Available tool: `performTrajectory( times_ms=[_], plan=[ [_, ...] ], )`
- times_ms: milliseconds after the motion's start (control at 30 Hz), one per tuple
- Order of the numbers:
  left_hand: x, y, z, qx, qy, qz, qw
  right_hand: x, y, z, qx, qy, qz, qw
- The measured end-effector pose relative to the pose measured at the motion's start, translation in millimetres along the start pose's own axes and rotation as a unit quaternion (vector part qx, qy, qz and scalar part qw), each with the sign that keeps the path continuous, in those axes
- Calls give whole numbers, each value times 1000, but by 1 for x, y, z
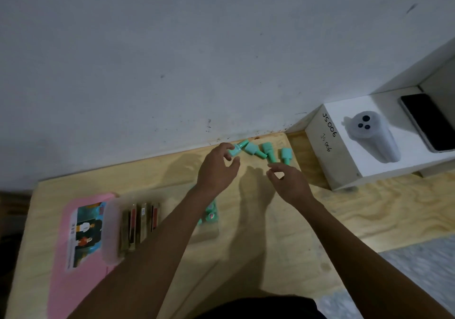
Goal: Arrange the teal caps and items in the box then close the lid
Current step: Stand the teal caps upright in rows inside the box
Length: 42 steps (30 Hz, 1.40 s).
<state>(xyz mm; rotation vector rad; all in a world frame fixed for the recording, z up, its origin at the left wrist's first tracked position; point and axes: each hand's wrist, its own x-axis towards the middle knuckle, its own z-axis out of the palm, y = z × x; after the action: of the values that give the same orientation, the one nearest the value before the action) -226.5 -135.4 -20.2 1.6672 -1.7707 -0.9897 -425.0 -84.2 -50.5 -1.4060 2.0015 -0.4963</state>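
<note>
Several teal caps lie in a row at the far edge of the wooden table, by the wall. My left hand pinches the leftmost teal cap between thumb and fingertips. My right hand hovers just in front of the caps at the right, fingers loosely curled, holding nothing. The clear box stands at the near left, with several gold-and-red items upright inside. More teal caps sit in its right part, partly hidden by my left forearm. The pink lid lies flat to its left.
A white product box marked JS006 stands at the right against the wall, with a dark phone on a white shelf behind it. A grey patterned surface shows beyond the table's right front edge.
</note>
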Motion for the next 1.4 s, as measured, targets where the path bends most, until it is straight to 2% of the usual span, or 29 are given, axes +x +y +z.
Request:
performTrajectory(
  times_ms=[133,267,400,500,700,800,867,933,1000,1067,1133,1200,1300,1400],
  plan=[
    [42,-7,20,78,-44,-10,996,35,-12,1,-58,-6,14,998],
    [70,-15,38,178,-82,-24,980,64,-28,5,-110,3,-19,994],
    [81,-17,50,251,-71,-6,965,76,-38,20,-157,-19,-14,987],
    [87,-20,58,257,-75,-12,964,76,-40,29,-195,2,-10,981],
    [88,-32,60,199,-112,-56,972,65,-40,34,-188,19,3,982],
    [85,-32,46,106,-131,-82,982,57,-36,30,-148,-1,23,989],
    [78,-29,34,0,-145,-142,979,51,-30,29,-57,-9,57,997],
    [67,-25,20,-151,-163,-216,951,41,-25,26,44,0,76,996],
    [51,-23,7,-258,-165,-235,923,25,-23,22,139,8,98,985],
    [34,-20,-5,-320,-150,-228,907,6,-25,16,243,9,145,959],
    [17,-17,-16,-355,-131,-218,900,-10,-29,13,325,1,191,926],
    [-1,-14,-28,-366,-121,-205,899,-24,-34,11,359,-7,202,911],
    [-24,-14,-45,-363,-108,-179,908,-43,-43,9,356,-11,186,916],
    [-43,-17,-61,-316,-90,-152,932,-59,-57,3,310,-21,139,940]
  ],
)
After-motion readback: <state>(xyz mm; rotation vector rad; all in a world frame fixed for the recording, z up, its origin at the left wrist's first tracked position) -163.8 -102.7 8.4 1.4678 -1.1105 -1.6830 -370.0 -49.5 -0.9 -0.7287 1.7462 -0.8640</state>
